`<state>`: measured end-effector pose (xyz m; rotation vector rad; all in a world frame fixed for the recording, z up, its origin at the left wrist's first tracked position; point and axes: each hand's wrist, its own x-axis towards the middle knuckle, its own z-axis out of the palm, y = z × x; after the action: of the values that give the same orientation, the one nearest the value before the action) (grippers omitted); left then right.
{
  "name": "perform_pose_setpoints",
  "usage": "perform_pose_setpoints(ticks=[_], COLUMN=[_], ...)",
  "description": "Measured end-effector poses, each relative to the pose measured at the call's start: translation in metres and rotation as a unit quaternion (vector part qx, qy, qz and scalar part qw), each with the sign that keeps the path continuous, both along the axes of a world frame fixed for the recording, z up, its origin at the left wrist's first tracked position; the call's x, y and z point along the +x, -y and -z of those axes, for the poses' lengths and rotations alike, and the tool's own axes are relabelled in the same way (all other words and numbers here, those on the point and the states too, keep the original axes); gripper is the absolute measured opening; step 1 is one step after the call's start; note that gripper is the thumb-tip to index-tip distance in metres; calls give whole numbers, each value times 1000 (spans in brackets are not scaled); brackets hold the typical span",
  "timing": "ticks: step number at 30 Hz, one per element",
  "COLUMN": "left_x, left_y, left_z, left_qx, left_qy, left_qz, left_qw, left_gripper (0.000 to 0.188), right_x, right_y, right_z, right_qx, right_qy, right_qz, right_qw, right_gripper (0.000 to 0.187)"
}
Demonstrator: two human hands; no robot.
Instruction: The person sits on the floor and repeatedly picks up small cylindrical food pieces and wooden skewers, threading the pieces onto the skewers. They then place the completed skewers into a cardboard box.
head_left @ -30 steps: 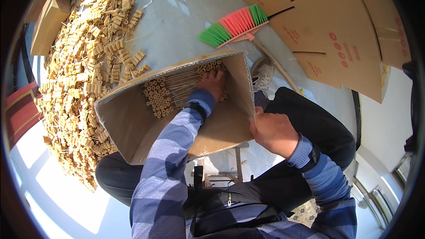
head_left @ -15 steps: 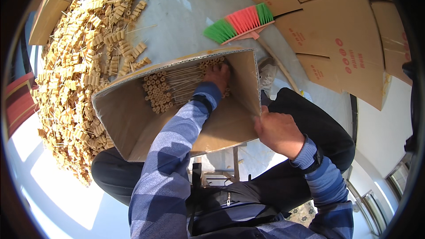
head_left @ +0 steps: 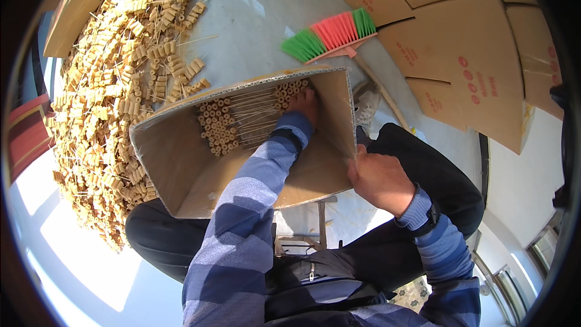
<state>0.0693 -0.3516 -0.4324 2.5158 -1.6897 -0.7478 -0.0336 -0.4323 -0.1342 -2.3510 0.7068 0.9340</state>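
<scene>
An open cardboard box [head_left: 181, 160] is tilted toward me between my knees. Inside it, skewers threaded with tan hollow rolls [head_left: 219, 128] lie side by side against the far wall, their thin bare sticks [head_left: 254, 109] running across between two blocks of rolls. My left hand [head_left: 304, 108] reaches into the box and touches the right-hand block of rolls [head_left: 283, 94]; its fingertips are mostly hidden. My right hand [head_left: 382, 183] is closed on the box's right edge, thumb up along the cardboard.
A large heap of similar skewers [head_left: 115, 115] spreads over the left side. Beyond the box lies a green and pink broom [head_left: 331, 33] with a wooden handle. Flattened cardboard boxes [head_left: 451, 54] rest at the right. A shoe [head_left: 365, 106] stands beside the box.
My left hand has moved slightly right and toward me along the right-hand rolls, uncovering more of them. My right hand keeps its hold on the box edge.
</scene>
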Motion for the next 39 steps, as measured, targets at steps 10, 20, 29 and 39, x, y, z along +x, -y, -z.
perform_pose_setpoints(ticks=[10, 20, 29, 39], left_x=[122, 51, 36, 80], left_y=[-74, -21, 6, -53], left_z=[-19, -17, 4, -46], left_qx=[245, 251, 291, 375], left_qy=[-171, -227, -206, -244], left_qz=[58, -76, -127, 78], left_qw=[953, 938, 926, 891], left_gripper=[40, 65, 71, 58], right_x=[-4, 2, -1, -3], right_y=[0, -1, 1, -3], right_z=[2, 1, 4, 4], right_qx=[10, 1, 16, -7], right_qy=[16, 9, 5, 25], right_qz=[2, -12, 3, -17], right_qw=[1000, 1000, 1000, 1000], right_gripper=[31, 23, 27, 21])
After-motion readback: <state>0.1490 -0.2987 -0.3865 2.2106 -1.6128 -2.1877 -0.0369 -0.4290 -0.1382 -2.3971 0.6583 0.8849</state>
